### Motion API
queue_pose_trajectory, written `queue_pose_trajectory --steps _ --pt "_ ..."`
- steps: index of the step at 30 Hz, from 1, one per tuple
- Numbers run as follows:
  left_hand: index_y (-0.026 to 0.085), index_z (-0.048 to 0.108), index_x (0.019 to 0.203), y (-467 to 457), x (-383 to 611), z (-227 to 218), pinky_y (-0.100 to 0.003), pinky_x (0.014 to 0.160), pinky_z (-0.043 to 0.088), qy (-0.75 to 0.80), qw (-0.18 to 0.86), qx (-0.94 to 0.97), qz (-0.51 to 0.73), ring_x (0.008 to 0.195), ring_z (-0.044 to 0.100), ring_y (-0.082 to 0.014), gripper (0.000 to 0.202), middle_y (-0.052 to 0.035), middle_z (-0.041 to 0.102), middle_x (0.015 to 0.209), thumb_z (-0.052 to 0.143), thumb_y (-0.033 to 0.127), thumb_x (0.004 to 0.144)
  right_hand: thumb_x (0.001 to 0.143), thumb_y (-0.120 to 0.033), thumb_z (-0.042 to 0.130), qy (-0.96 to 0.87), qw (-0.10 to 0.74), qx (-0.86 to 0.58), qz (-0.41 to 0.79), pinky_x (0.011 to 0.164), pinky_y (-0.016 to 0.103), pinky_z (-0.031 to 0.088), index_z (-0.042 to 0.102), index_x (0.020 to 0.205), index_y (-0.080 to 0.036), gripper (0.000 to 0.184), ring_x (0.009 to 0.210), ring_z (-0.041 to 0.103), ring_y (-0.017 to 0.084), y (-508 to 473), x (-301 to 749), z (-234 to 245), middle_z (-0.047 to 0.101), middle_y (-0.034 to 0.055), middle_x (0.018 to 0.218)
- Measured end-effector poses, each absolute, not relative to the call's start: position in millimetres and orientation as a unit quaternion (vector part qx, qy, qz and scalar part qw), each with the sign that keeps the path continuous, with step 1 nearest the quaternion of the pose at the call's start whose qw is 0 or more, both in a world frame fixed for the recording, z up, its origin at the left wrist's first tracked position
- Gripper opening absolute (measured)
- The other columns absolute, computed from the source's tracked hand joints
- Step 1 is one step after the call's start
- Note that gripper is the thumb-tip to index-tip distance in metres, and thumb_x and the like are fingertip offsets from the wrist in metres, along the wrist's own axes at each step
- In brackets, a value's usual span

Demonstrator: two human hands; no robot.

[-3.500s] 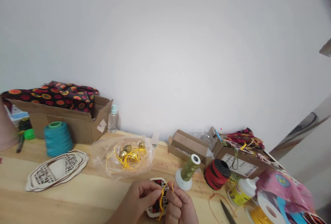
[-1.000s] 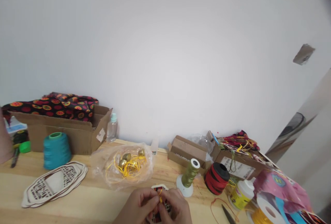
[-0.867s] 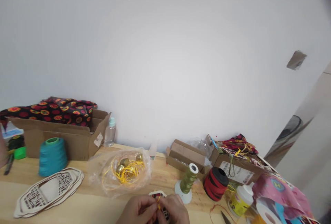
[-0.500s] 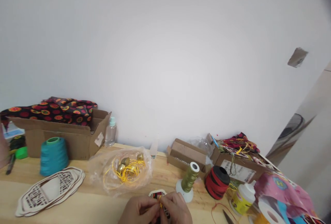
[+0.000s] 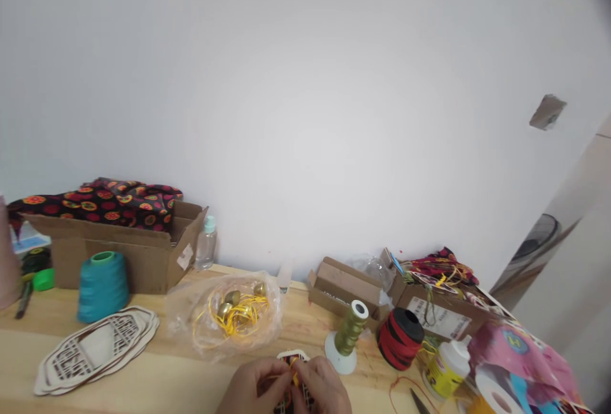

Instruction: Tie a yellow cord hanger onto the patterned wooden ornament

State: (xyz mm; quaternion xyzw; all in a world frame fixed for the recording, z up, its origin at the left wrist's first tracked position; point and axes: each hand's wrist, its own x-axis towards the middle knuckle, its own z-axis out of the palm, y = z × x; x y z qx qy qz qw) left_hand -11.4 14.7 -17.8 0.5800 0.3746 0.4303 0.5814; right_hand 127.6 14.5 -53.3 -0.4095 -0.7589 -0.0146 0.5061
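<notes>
At the bottom edge of the head view my left hand (image 5: 255,388) and my right hand (image 5: 322,388) meet, fingers pinched together on a thin yellow cord (image 5: 294,377). The cord runs over a small wooden lattice piece with red and black fabric (image 5: 292,358), which lies partly hidden under both hands on the wooden table (image 5: 157,376). Only the piece's top rim shows.
A clear bag of yellow cord and gold bells (image 5: 233,312) lies just beyond my hands. Left: wooden lattice cutouts (image 5: 95,350), a teal thread cone (image 5: 102,286), a cardboard box with patterned fabric (image 5: 119,242). Right: olive spool (image 5: 351,331), red spool (image 5: 400,337), glue bottle (image 5: 446,363), scissors (image 5: 419,401), boxes (image 5: 348,283).
The yellow loop that stood above the piece has been drawn down between my fingers. My hands sit lower in view, covering more of the piece. The camera has tilted up slightly.
</notes>
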Motion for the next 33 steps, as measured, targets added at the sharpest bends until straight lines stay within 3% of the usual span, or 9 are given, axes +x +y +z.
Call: queue_pose_trajectory --steps 10,17,25,33 --pt "0.011 0.063 0.060 15.9 -11.4 -23.2 -0.021 0.049 0.038 0.432 0.545 0.596 0.401 0.053 0.052 -0.0136 0.020 0.0002 0.060 0.053 0.057 0.030 0.064 0.067 -0.016 0.043 -0.768 0.491 -0.412 -0.001 0.048 0.023 0.040 0.062 0.074 -0.020 0.021 0.053 0.051 0.015 12.3 125.4 -46.2 0.056 0.0033 0.057" --pt "0.011 0.065 0.062 16.3 -11.2 -25.1 -0.021 0.049 0.037 0.441 0.525 0.606 0.404 0.055 0.053 -0.0149 0.017 -0.0005 0.061 0.054 0.055 0.024 0.065 0.068 -0.017 0.043 -0.764 0.487 -0.423 0.008 0.049 0.024 0.040 0.062 0.072 -0.021 0.020 0.055 0.051 0.015 9.4 125.5 -40.8 0.056 0.0035 0.058" --pt "0.012 0.063 0.070 12.4 -11.0 -9.7 -0.027 0.063 0.045 0.400 0.587 0.562 0.423 0.069 0.060 -0.0202 0.016 -0.0040 0.067 0.068 0.053 0.025 0.069 0.069 -0.013 0.044 -0.756 0.510 -0.410 0.022 0.051 0.024 0.042 0.062 0.085 -0.022 0.025 0.058 0.053 0.016 5.1 123.6 -31.8 0.057 0.0037 0.062" --pt "0.010 0.065 0.079 9.4 -12.1 -3.2 -0.026 0.063 0.044 0.415 0.562 0.580 0.420 0.069 0.058 -0.0189 0.023 -0.0038 0.067 0.068 0.052 0.028 0.071 0.072 -0.007 0.046 -0.755 0.462 -0.457 0.093 0.060 0.024 0.045 0.060 0.094 -0.020 0.029 0.069 0.054 0.016 -10.6 124.2 -10.6 0.059 0.0046 0.073"
